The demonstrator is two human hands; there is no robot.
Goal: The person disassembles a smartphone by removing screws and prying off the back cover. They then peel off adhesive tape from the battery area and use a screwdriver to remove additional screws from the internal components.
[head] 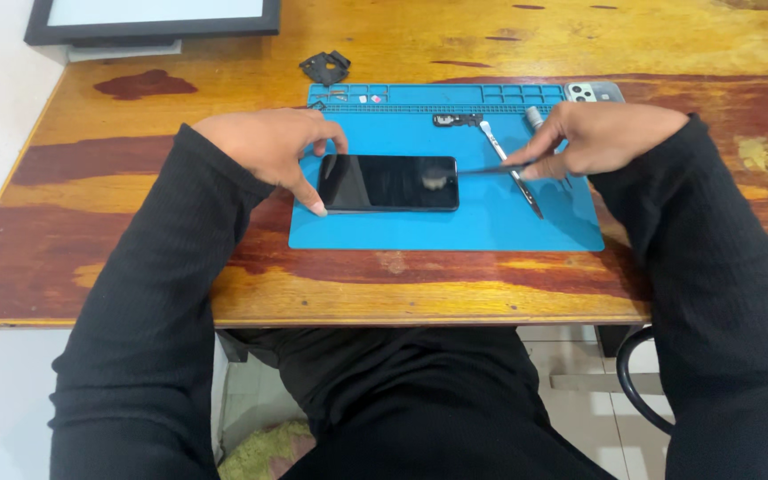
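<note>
Left hand (268,147) pins the smartphone (390,183) on the blue mat (491,227), right hand (593,138) pinching tweezers (482,168) at its edge; next needs steady prying.

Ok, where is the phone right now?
The phone lies screen-up on the blue mat, left of centre, the left hand steadying its left end.

Light was bright and even, with soft shadows under the hands. The phone screen (390,182) showed pale glare. Focus was sharp; the edges bowed slightly.
</note>
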